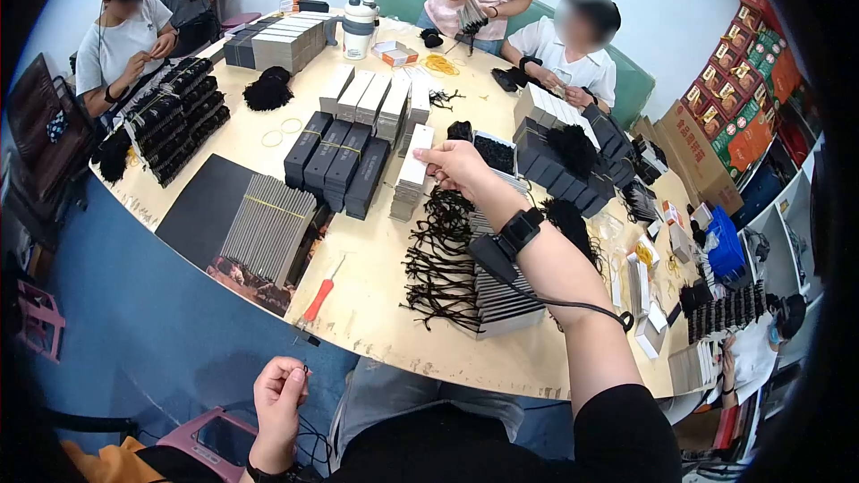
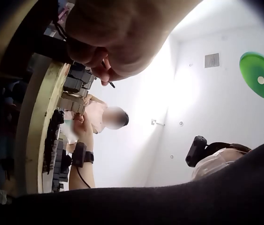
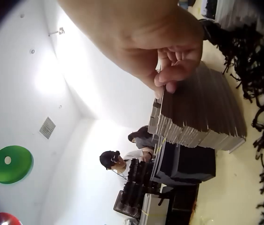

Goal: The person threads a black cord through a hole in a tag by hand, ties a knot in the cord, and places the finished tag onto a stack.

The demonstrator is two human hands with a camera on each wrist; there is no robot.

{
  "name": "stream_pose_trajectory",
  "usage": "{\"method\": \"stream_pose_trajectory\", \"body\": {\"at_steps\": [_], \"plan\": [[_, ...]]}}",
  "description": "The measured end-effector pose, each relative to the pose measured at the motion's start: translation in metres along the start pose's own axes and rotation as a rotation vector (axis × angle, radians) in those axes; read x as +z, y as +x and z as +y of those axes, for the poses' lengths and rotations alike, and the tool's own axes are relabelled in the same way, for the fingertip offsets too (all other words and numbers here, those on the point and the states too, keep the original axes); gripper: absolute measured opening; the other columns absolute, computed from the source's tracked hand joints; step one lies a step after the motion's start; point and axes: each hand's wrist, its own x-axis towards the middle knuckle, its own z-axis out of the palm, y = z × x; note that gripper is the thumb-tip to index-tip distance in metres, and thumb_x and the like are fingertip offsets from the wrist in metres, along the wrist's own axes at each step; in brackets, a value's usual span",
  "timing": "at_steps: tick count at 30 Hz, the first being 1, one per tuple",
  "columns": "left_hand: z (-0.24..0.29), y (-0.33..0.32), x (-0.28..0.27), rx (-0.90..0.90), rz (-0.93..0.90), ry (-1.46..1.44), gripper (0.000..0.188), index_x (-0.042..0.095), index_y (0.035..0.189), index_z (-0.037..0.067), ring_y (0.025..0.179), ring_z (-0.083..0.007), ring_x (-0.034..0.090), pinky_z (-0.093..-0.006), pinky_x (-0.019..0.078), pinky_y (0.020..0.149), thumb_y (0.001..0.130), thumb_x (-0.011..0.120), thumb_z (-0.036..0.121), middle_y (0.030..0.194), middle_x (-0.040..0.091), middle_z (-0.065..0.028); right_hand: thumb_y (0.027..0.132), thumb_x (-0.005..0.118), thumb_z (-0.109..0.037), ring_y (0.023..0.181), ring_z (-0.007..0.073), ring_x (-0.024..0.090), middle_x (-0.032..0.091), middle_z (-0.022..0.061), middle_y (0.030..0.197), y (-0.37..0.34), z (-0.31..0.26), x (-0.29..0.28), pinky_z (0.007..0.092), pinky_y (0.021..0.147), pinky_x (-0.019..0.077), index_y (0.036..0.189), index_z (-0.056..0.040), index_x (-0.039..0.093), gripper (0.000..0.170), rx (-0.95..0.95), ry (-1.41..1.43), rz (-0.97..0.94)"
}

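My right hand (image 1: 455, 165) reaches over the table to a tall stack of white cards (image 1: 410, 181). Its thumb and fingertips pinch the top card, and the right wrist view shows them at the upper edge of the stack (image 3: 202, 110). Low in front of my body, off the table's edge, my left hand (image 1: 280, 401) pinches a thin black cord (image 2: 111, 84), most of it hidden by the fingers. Black knotted cords (image 1: 438, 259) hang from a row of grey cards (image 1: 506, 300) under my right forearm.
A red-handled hook tool (image 1: 319, 297) lies near the table's front edge. Left of the white stack stand dark banded bundles (image 1: 335, 161); farther left, a banded grey stack (image 1: 264, 224) sits on a black board (image 1: 201, 206). Several people work around the table (image 1: 376, 255).
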Motion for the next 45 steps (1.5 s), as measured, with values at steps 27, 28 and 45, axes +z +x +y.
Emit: {"method": "stream_pose_trajectory", "body": {"at_steps": [27, 28, 45], "plan": [[-0.021, -0.023, -0.02, 0.024, 0.11, 0.059, 0.012, 0.051, 0.083, 0.005, 0.048, -0.0015, 0.033, -0.0166, 0.0245, 0.043, 0.088, 0.05, 0.016, 0.058, 0.041, 0.0055, 0.083, 0.056, -0.013, 0.058, 0.0139, 0.059, 0.058, 0.0093, 0.082, -0.165, 0.046, 0.092, 0.0236, 0.043, 0.0471, 0.101, 0.0014, 0.047, 0.024, -0.033, 0.15, -0.458], [-0.021, -0.024, -0.021, 0.035, 0.11, 0.07, 0.013, 0.051, 0.083, 0.006, 0.048, -0.0014, 0.033, -0.0166, 0.0244, 0.043, 0.088, 0.05, 0.017, 0.059, 0.041, 0.0057, 0.084, 0.055, -0.013, 0.057, 0.0142, 0.059, 0.058, 0.0095, 0.083, -0.178, 0.058, 0.103, 0.024, 0.043, 0.0473, 0.104, 0.0011, 0.045, 0.026, -0.022, 0.123, -0.547], [-0.029, -0.035, -0.042, 0.073, 0.199, -0.01, 0.013, 0.053, 0.085, 0.005, 0.048, 0.0001, 0.03, -0.0164, 0.022, 0.042, 0.089, 0.051, 0.018, 0.059, 0.04, 0.0079, 0.089, 0.049, -0.02, 0.065, 0.0147, 0.062, 0.061, 0.008, 0.078, -0.198, 0.157, 0.195, 0.0237, 0.051, 0.0492, 0.091, 0.0023, 0.056, 0.024, 0.062, -0.029, -0.447]]}}
